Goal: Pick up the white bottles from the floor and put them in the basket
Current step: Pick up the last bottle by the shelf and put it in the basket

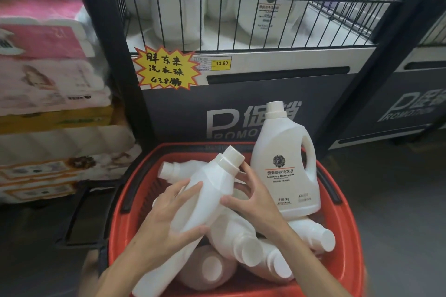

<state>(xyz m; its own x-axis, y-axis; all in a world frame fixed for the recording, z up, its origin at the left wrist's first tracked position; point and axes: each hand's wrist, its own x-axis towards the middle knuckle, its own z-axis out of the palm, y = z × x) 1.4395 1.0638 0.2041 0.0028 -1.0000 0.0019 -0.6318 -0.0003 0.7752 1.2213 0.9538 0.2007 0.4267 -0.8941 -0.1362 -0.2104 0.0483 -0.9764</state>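
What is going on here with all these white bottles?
A person holds one white bottle tilted over a red basket. The left hand is round its body and the right hand is near its neck. Several other bottles already lie in the basket, and a labelled bottle stands upright at its far right. A display stand with more bottles is behind.
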